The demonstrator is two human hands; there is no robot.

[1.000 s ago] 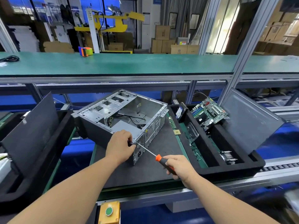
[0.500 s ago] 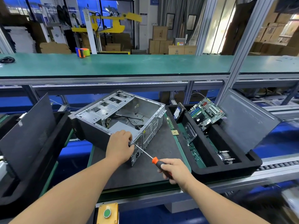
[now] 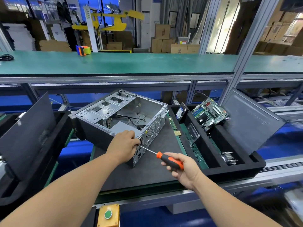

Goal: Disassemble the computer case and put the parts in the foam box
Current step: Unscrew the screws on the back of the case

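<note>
The open grey computer case [image 3: 114, 115] lies on its side on a dark mat, its rear panel facing me. My left hand [image 3: 123, 145] rests on the case's near rear corner, fingers pinched at the screwdriver's tip. My right hand [image 3: 183, 167] grips the orange-and-black screwdriver [image 3: 170, 160], whose shaft points at the rear panel beside the power supply [image 3: 139, 153]. To the right stands the black foam box [image 3: 246, 167], holding a motherboard [image 3: 209, 112], a hard drive [image 3: 180, 113], a clear plastic part [image 3: 193, 133] and a heatsink [image 3: 227, 158].
A second black foam box [image 3: 41, 161] with a dark side panel [image 3: 27, 133] stands at the left. A grey side panel [image 3: 250, 118] leans behind the right box. A small chip [image 3: 177, 132] and a memory stick [image 3: 172, 122] lie on the mat. A green button box [image 3: 108, 213] sits at the bench's front edge.
My right hand has drawn back slightly with the screwdriver handle. My left hand stays at the case's rear corner. The view has shifted a little.
</note>
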